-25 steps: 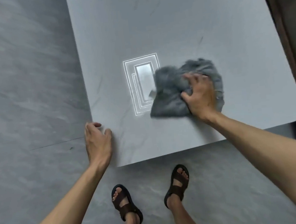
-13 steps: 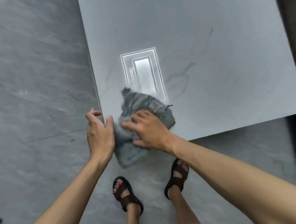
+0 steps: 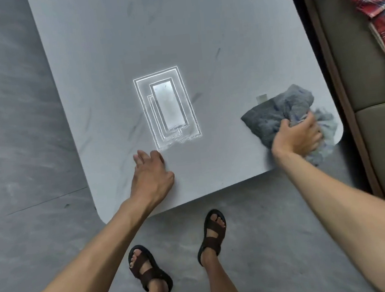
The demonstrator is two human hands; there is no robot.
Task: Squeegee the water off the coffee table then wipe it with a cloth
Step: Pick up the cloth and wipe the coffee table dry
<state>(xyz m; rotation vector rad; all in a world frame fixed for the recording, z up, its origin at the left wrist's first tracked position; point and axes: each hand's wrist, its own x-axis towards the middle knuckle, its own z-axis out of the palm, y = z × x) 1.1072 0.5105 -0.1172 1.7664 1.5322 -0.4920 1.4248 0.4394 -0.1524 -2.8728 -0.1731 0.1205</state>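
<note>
Two hands work our coffee table (image 3: 199,27): near its front edge our left hand (image 3: 153,173) rests loosely propped, holding nothing, while at the front right corner our outstretched right hand (image 3: 296,135) clutches the cloth (image 3: 277,111), which we judge soft, light and floppy, best bunched mid-bundle, its loose end spilling over the edge.

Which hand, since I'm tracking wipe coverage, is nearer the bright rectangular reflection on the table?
Left. The left hand rests just below the reflection, fingertips near its lower edge; the right hand grips the cloth well to its right, at the table corner.
</note>
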